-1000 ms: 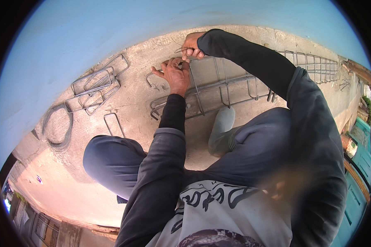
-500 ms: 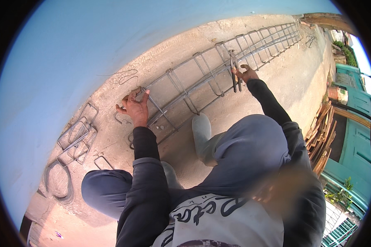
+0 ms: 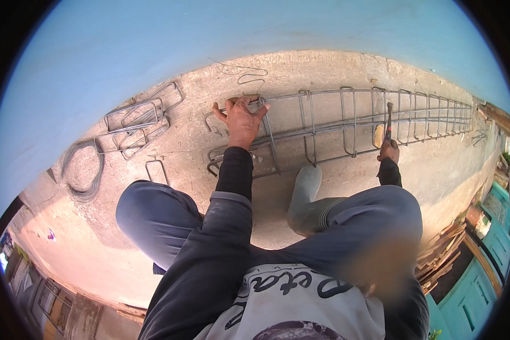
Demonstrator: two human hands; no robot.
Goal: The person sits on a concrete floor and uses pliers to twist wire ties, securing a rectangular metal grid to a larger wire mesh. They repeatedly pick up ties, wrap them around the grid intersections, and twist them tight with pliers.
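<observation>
Rebar work under way on the pale concrete floor (image 3: 334, 187): long grey steel reinforcement cage (image 3: 345, 122) of lengthwise bars and rectangular stirrups lying flat, stretching off to the right along the blue wall (image 3: 153, 51). Left hand (image 3: 241, 119) spread wide, fingers splayed over the near end of the cage, pressing on the top bar and steadying it. Right hand (image 3: 389, 151) closed round the handle of a slim dark hook-like tying tool (image 3: 389, 119), held upright against a stirrup further along; too small to tell whether wire is caught in it. Grey rubber boot (image 3: 307, 195) planted just beside the cage, between the two arms. Loose bent steel stirrups (image 3: 136, 122) stacked to the left, coil of thin wire (image 3: 82, 173) beyond them, stacked timber (image 3: 445, 249) at the right. Likely step: tying a stirrup to the long bars. Next move probably calls for a firm twist of the tool while keeping the cage pinned square.
</observation>
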